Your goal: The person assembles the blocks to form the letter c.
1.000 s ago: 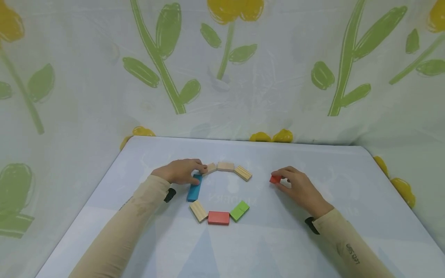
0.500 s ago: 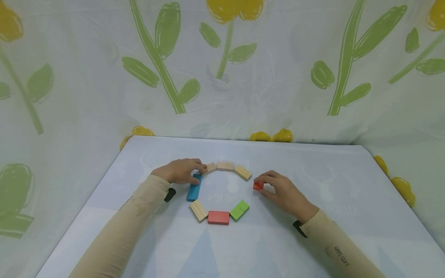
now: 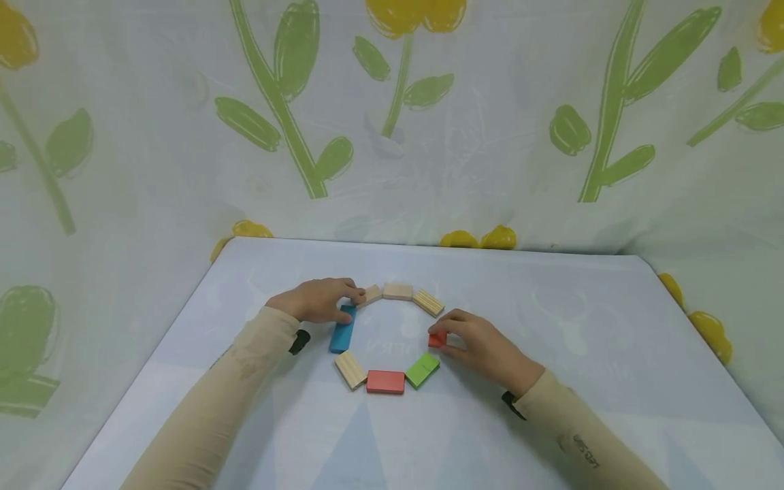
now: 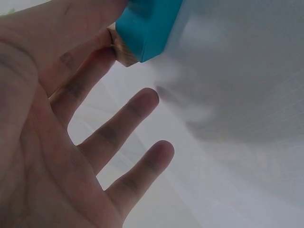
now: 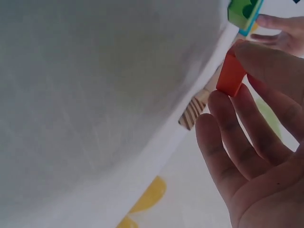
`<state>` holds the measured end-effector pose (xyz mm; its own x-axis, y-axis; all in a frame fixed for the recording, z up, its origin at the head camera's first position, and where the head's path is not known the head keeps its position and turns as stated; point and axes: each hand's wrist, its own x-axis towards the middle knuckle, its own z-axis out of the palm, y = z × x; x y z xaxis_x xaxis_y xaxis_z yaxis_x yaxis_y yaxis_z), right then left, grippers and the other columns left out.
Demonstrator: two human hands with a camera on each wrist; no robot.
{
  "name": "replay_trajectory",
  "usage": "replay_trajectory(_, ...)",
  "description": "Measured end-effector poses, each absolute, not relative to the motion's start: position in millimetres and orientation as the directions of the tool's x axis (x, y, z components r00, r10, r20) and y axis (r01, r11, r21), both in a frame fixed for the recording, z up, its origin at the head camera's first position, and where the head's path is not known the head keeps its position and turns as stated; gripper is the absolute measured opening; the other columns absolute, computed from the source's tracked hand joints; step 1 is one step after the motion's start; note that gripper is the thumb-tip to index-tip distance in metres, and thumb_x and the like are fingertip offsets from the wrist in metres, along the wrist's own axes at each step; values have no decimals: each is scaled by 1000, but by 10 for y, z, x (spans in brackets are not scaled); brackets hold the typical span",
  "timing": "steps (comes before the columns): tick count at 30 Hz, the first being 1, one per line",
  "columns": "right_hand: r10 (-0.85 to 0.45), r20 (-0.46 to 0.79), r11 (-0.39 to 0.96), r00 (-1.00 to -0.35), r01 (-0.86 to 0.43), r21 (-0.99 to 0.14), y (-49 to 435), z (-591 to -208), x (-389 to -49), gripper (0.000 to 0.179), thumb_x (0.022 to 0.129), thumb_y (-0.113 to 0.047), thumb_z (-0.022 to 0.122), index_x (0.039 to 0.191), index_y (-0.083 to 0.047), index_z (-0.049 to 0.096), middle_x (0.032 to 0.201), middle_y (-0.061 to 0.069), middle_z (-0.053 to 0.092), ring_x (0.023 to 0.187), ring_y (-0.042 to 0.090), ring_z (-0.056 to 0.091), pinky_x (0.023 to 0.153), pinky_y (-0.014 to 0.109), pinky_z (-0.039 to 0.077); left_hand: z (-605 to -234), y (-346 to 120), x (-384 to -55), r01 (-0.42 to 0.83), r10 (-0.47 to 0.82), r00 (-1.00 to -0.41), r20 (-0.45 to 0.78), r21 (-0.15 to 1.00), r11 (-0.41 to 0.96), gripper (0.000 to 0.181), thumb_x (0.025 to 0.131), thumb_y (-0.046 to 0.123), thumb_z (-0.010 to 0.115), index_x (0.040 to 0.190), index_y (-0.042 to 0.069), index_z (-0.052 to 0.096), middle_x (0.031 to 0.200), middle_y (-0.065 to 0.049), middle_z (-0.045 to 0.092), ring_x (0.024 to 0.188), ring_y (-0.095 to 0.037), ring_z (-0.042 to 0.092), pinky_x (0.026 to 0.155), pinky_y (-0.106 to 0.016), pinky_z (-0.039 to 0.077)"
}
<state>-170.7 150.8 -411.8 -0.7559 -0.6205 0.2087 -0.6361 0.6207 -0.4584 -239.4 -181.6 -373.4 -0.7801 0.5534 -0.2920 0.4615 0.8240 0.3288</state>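
Note:
An open ring of flat blocks lies on the table. My left hand (image 3: 317,301) touches its upper left, thumb at the blue block (image 3: 341,336) and a fingertip at the pale wooden block (image 3: 371,295). Its other fingers are spread in the left wrist view. On the right, my right hand (image 3: 486,346) pinches a small red block (image 3: 437,339) between thumb and fingers. That block is over the gap between the striped wooden block (image 3: 428,303) and the green block (image 3: 422,370). In the right wrist view the red block (image 5: 231,73) is held upright, its broad face partly hidden by the thumb.
Another pale block (image 3: 397,291) sits at the ring's far side. A larger red block (image 3: 385,382) and a wooden block (image 3: 350,369) form its near side. The white table (image 3: 588,299) extends to the right, with a flower-printed cloth (image 3: 478,150) rising behind it.
My right hand has carried the small red block leftward and slightly nearer, up to the ring's right side. My left hand stays in place, and the other blocks have not moved.

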Motion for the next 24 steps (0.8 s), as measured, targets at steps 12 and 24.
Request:
replay_trajectory(12, -638, 161, 649, -753, -638, -415, 1469, -4178, -1702, 33, 83, -8, 84, 114, -13, 75, 110, -3, 67, 98, 11, 64, 87, 28, 57, -3708, -1814, -2381, 455, 541, -785, -301, 312, 834, 45, 95, 22, 73, 139, 15, 64, 149, -6, 52, 139, -30, 45, 110, -52, 42)
replay_trajectory(24, -676, 192, 598, -711, -682, -420, 1479, -4193, -1681, 33, 82, -4, 84, 112, -12, 74, 109, -3, 68, 98, 11, 64, 86, 27, 57, -3735, -1811, -2384, 443, 533, -790, -304, 319, 838, 45, 96, 23, 73, 140, 16, 64, 149, -4, 52, 140, -29, 44, 111, -53, 40)
